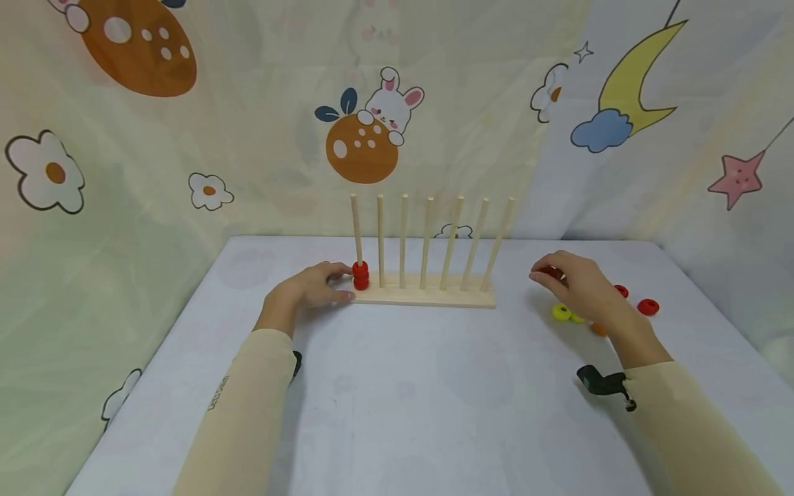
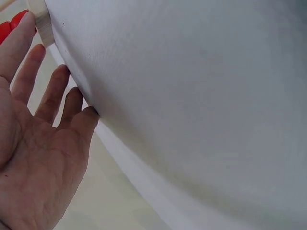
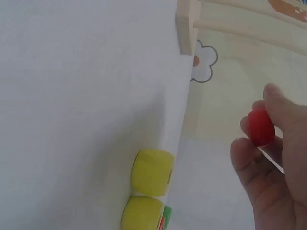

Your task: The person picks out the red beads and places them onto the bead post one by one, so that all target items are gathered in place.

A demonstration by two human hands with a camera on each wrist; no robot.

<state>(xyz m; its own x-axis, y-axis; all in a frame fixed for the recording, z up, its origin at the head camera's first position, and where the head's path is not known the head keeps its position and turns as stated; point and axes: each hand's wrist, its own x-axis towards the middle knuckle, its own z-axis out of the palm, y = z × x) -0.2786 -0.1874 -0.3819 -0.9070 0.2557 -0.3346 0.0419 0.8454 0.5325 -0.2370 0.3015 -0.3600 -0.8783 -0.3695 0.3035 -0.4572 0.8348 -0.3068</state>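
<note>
Two beige sleeves [image 1: 236, 420] lie nearest, in front of the wooden peg rack [image 1: 428, 296] and to either side of it on the table [image 1: 397, 386]. The left hand [image 1: 313, 284] reaches to the rack's left end, its fingers extended rather than curled; they seem to be there to steady the base, though firm contact is hard to confirm. Beside them, red beads [image 1: 360, 275] sit on the rack's leftmost peg, which runs through them and so holds them in a stack.

To the right of the rack, the right hand [image 1: 577, 282] pinches a red bead [image 3: 261, 128] above the table, a fingertip grip that suits so small a round piece. Beneath and beyond that hand, also right of the rack, lie loose yellow beads [image 1: 561, 312], an orange bead [image 1: 599, 329] and more red ones [image 1: 648, 307].
</note>
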